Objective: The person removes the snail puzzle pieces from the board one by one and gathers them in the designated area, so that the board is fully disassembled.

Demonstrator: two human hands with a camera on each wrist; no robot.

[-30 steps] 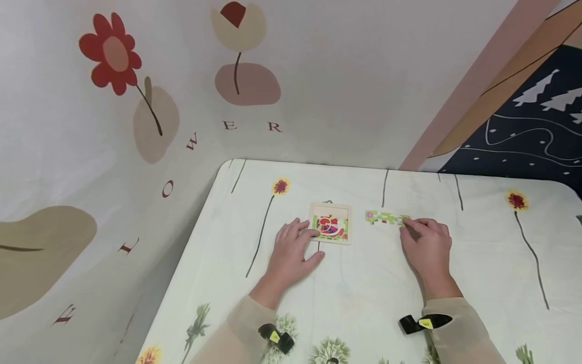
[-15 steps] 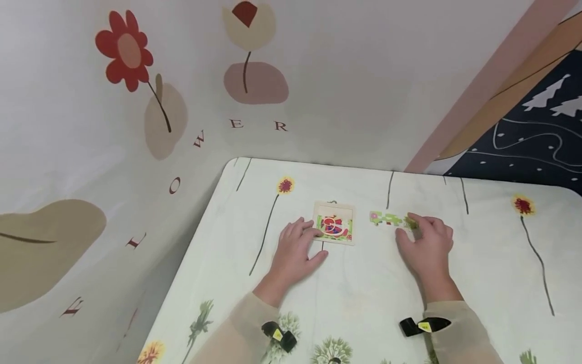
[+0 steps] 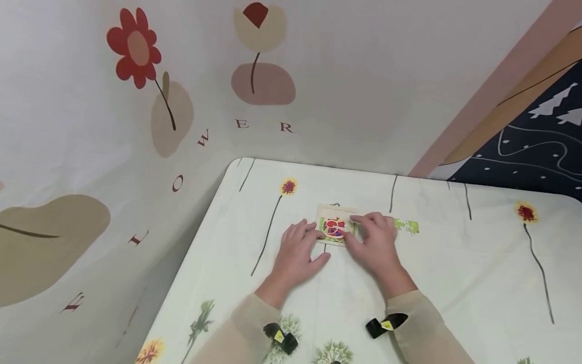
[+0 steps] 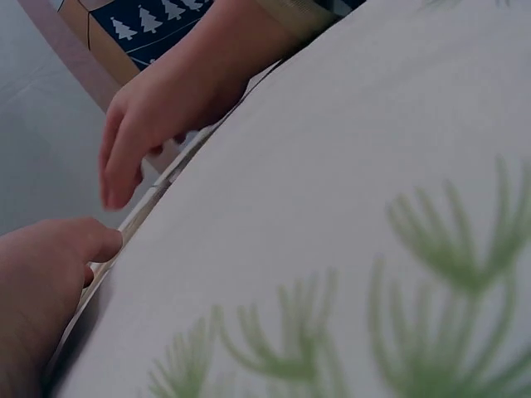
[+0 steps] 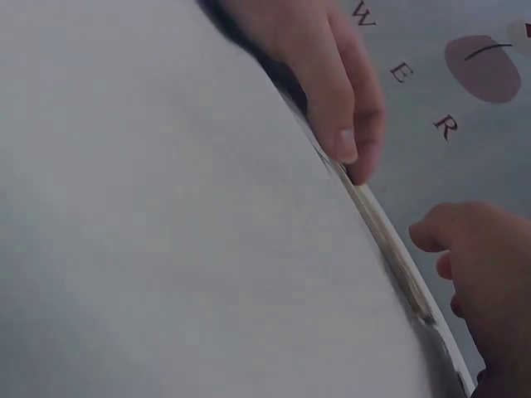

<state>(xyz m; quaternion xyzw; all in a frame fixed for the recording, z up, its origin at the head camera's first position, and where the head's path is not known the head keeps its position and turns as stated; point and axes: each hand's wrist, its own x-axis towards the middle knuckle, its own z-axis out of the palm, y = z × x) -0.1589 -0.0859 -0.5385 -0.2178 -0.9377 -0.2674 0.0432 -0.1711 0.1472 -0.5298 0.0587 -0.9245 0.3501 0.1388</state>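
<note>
A small wooden jigsaw tray (image 3: 337, 208) lies on the table, its lower part filled with a red, white and green picture. My left hand (image 3: 293, 250) rests at the tray's left edge, fingers extended onto it. Over the tray's right side is my right hand (image 3: 375, 245), index finger and thumb spread apart at the picture; no piece shows between them. Green jigsaw pieces (image 3: 411, 227) lie to the right, partly hidden by this hand. In the right wrist view the tray (image 5: 386, 240) appears edge-on between the left hand (image 5: 319, 75) and right hand (image 5: 489, 274).
A pale tablecloth (image 3: 477, 263) printed with flowers covers the table. Behind it hangs a light cloth (image 3: 345, 111) with flower prints and letters. Dark fabric with white trees (image 3: 541, 136) is at the far right. Both sleeves carry a black wrist strap (image 3: 386, 325).
My right hand has left the rightmost green piece and moved left to the tray, now covering some loose pieces. My left hand has stayed on the tray's left edge. The head view has shifted slightly.
</note>
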